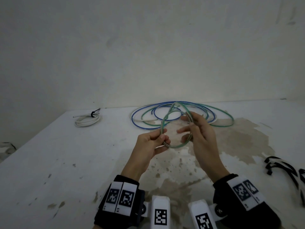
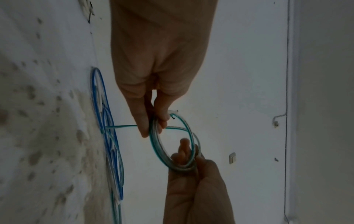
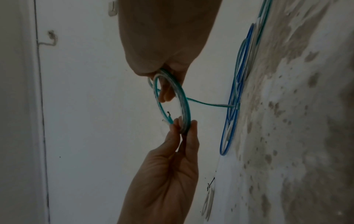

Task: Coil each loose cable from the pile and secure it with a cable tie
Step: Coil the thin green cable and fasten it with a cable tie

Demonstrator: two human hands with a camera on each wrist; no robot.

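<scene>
White and stained, the table (image 1: 66, 162) runs back to a plain wall (image 1: 148, 47), brown blotches spreading under my arms. Against the wall lies the pile of loose cables (image 1: 181, 113), blue, green and white loops overlapping, and well to its left sits a white coil (image 1: 87, 120) already bound with a black tie. At the right edge of the head view is a bunch of black and white cable ties (image 1: 283, 169), which neither wrist camera catches. Between my hands, held up off the table, is the green cable coil (image 1: 175, 129), several turns stacked into a ring, with one strand trailing back to the pile. My left hand (image 1: 151, 144) pinches the ring's near-left side between thumb and fingers; my right hand (image 1: 198, 129) grasps the opposite side, fingers curled round the turns. Only the wrist views show the cable's cut end (image 2: 173, 115), poking out beside my left fingertips, and a wall switch (image 2: 232, 157) beyond. My wristbands (image 1: 120, 197) carry square black-and-white coded markers; small characters sit beneath them, too small to read.
</scene>
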